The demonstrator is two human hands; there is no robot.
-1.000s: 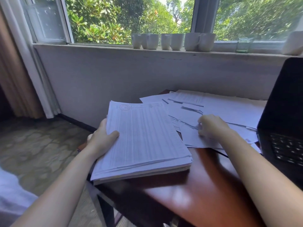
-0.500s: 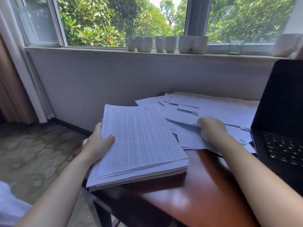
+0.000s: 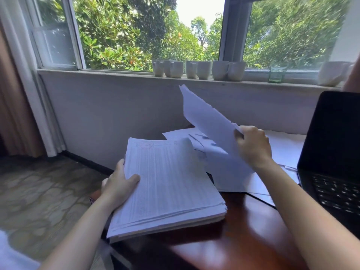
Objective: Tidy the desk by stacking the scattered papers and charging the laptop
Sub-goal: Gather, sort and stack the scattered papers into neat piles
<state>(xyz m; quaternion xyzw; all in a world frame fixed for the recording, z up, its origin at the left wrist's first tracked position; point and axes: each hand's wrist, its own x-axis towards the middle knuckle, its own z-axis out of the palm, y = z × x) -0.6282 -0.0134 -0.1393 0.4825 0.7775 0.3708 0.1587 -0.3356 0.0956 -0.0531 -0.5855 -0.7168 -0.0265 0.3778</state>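
White sheets stand pinched in right fingers; left fingers clasp the paper stack.

No legible text; print and red stamp on paper stack blurred.

A wide window with pale frames looks onto sunlit green trees, and daylight comes in. On its sill stand a row of white mugs and a small green glass. Below runs a plain grey-white wall. A brownish curtain hangs at the left above a mottled stone floor. The counter is glossy reddish-brown wood.
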